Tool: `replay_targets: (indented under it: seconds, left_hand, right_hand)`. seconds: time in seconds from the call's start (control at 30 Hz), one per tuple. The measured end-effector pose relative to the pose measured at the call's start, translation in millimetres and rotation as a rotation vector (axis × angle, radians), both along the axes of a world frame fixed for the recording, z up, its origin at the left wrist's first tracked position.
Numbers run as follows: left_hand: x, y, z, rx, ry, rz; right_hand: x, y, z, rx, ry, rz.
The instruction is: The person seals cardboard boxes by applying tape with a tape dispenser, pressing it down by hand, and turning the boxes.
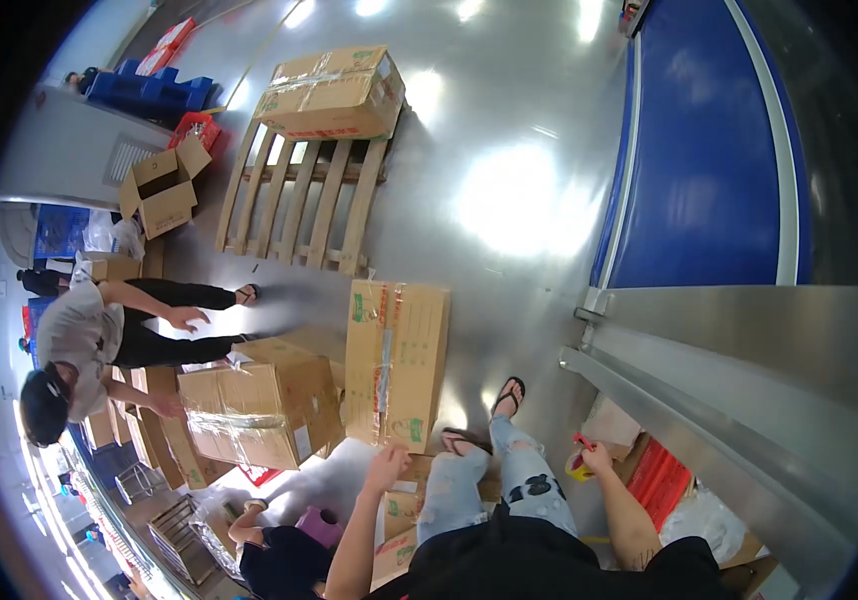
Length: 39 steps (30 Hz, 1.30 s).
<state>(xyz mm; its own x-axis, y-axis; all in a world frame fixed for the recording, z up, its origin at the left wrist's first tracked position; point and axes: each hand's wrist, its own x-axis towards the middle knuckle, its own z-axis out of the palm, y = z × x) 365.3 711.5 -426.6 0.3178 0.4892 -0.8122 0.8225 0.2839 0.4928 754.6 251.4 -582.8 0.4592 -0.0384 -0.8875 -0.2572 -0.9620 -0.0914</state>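
Observation:
My right hand (597, 458) is closed around a tape dispenser (580, 460) with a red handle and a yellow roll, held out to the right of my legs. My left hand (387, 467) is in the air by the near end of a long brown carton (397, 365). Its fingers look curled, and nothing shows in them. The long carton has clear tape and red and green print. To its left is another taped carton (264, 410); a co-worker's hand (164, 403) is at its far side.
Ahead, a wooden pallet (324, 195) bears a taped carton (334, 92). The co-worker (84, 330) stands on the left; another person (284, 550) is low at the bottom. A metal frame (729, 400) and blue panel (699, 150) flank the right. An opened carton (164, 190) lies back left.

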Motion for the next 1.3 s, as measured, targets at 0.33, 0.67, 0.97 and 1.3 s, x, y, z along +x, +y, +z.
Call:
replay_targets:
  seconds: [0.33, 0.67, 0.97, 1.3]
  left_hand:
    - [56.5, 10.6, -66.7, -0.173, 0.21, -0.139]
    - [261.6, 162.7, -115.5, -0.296, 0.219, -0.117]
    - [520.7, 457.4, -194.9, 0.184, 0.081, -0.13]
    - [729.4, 733.3, -258.2, 0.315, 0.001, 0.262]
  right_hand:
    - [138.3, 221.4, -68.2, 0.054, -0.149, 0.175]
    - [374.8, 505.6, -81.6, 0.233, -0.211, 0.134]
    - [610.1, 658.9, -148.9, 0.228, -0.38, 0.32]
    - [835.4, 762.6, -133.1, -0.024, -0.533, 0.28]
